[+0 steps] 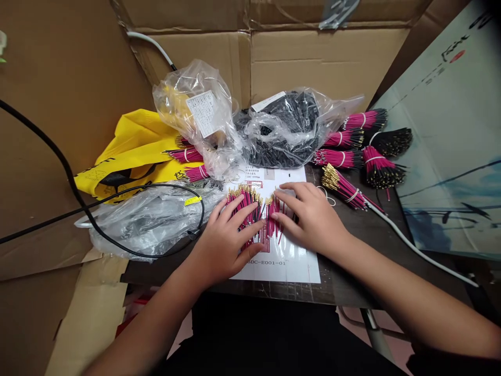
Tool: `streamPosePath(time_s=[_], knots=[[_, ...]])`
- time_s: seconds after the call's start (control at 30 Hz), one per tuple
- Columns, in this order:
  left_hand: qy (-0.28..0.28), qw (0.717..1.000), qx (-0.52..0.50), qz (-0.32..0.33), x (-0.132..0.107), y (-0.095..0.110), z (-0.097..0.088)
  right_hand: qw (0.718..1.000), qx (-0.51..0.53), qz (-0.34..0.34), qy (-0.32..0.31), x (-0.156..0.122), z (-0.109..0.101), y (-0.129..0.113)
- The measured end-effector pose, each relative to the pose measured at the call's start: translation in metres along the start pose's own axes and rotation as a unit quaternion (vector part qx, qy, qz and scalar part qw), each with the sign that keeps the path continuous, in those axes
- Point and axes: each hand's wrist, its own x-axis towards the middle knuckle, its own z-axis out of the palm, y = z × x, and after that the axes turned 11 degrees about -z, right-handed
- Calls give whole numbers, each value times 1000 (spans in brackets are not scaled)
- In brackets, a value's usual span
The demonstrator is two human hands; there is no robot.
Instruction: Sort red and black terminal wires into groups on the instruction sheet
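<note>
Many short pink and black wires (250, 201) with gold metal ends lie in a loose row on a white printed sheet (299, 266). My left hand (229, 237) rests over the larger group on the left, its fingers spread across the wires. On the right, a smaller group of wires (271, 222) lies beside my right hand (311, 216), whose fingers are apart with the tips at those wires. A narrow gap of paper shows between the two groups. Parts of both groups are hidden under my fingers.
Tied pink wire bundles (346, 188) lie at the right, more (195, 173) at the left. Behind stand a clear bag of black parts (289, 125) and a bag with yellow contents (195, 104). A black cable (70, 172) and white cable (422, 250) cross the sides. Cardboard (324, 68) walls the back.
</note>
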Motion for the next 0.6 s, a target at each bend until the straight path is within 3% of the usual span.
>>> streamPosePath(time_s=[0.37,0.6], knots=[[50,998,7,-45,-3,12,8,997,36,60,-24,14,11,-3],[52,997,-21,-46,-4,9,7,997,50,50,-23,18,10,0]])
